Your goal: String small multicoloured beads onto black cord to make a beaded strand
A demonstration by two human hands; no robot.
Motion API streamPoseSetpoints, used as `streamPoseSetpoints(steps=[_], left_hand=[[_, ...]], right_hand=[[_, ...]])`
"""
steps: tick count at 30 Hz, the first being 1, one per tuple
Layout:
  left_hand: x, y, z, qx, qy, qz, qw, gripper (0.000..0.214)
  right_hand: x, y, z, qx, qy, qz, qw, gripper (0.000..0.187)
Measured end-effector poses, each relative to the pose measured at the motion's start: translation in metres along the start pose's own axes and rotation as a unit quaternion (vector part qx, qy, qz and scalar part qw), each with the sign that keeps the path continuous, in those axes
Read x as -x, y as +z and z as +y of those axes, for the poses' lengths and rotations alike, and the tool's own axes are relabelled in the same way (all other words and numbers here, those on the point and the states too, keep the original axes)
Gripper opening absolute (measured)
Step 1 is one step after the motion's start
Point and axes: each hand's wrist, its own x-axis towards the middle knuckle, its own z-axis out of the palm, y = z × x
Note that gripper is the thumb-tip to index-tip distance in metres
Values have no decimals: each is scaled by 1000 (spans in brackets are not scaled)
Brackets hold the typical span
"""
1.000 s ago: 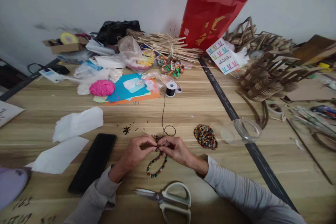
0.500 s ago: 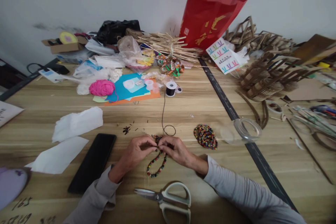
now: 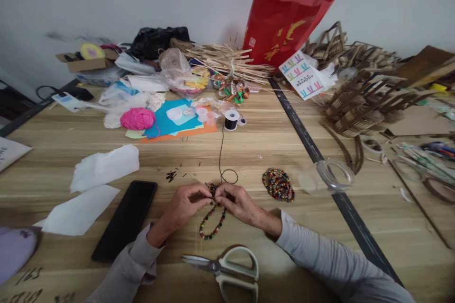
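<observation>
My left hand and my right hand meet at the middle of the table, thumbs and forefingers pinched together. Between the fingertips runs a strand of colourful beads, which hangs in a loop toward me; more of it bunches just beyond the fingers. A thin black cord leads from behind my right hand, with a small coil in it, to a black spool. The exact grip on the strand's end is too small to make out. Nearer to me lie scissors with pale handles, blades pointing left.
A heap of beads lies right of my hands. To the left are a black phone and white paper. Short dark bits lie beyond my left hand. Pink yarn, a red bag and small baskets stand farther back.
Both hands stay nearly in place, still pinching at the strand. The bead loop has shifted very slightly; everything else looks the same.
</observation>
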Motion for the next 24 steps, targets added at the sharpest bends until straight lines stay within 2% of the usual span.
streamPoseSetpoints(steps=[24], left_hand=[[0,0,2,-6,12,3,1000,5]], right_hand=[[0,0,-1,11,4,1,1000,20]])
